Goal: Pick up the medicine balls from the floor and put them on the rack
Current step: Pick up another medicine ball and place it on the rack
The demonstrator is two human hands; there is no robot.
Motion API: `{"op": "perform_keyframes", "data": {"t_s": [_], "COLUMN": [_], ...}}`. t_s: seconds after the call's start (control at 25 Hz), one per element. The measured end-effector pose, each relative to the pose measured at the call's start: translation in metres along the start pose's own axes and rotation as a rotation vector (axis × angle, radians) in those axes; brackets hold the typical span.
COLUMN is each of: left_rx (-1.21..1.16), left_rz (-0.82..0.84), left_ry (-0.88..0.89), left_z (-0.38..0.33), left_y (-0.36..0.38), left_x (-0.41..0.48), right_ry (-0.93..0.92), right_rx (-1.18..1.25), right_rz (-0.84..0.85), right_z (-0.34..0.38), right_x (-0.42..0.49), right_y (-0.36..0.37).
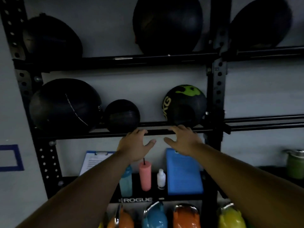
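3 black medicine balls (121,115) on middle rack (164,131) rails; rightmost green-marked (185,104).

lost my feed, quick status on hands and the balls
Left hand and right hand open, empty, at the middle rail. Green-marked ball racked just above. Nothing in the way.

— Any lettering at six o'clock?
— "ROGUE", white, on the black metal shelf edge (137,200).
— And at three o'clock?
— "KG" in green on the black rubber medicine ball with green splashes (185,105); the digit before it is unclear.
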State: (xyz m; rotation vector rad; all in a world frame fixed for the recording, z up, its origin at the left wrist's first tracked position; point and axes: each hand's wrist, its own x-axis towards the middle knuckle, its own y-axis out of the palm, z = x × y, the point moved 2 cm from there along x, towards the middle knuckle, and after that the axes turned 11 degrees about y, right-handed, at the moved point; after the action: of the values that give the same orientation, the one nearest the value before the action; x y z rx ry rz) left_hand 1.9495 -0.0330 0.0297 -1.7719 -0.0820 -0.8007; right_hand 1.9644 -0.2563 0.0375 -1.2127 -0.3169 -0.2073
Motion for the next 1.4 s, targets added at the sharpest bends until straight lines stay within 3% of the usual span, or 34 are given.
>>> {"op": "perform_keyframes", "data": {"t_s": [0.32,0.6,1.08,1.4], "left_rx": [-0.071,-0.256,-0.465,-0.350], "left_rz": [0.158,0.217,0.508,0.682], "left_ry": [0.231,0.479,0.847,0.924], "left_z": [-0.223,-0.369,-0.483,-0.539], "left_y": [0.010,0.047,0.116,0.179], "left_x": [-0.009,-0.001,-0.092,-0.148], "right_ry": [0.296,0.710,1.257,1.373], "right_rx": [-0.119,-0.212,-0.246,-0.199], "right_rz": [-0.085,-0.260,-0.275,-0.222], "right_z": [-0.197,-0.326,-0.316,-0.361], "right_x": [-0.171,-0.364,-0.610,-0.685], "right_y": [-0.163,-0.267,-0.237,-0.201]}}
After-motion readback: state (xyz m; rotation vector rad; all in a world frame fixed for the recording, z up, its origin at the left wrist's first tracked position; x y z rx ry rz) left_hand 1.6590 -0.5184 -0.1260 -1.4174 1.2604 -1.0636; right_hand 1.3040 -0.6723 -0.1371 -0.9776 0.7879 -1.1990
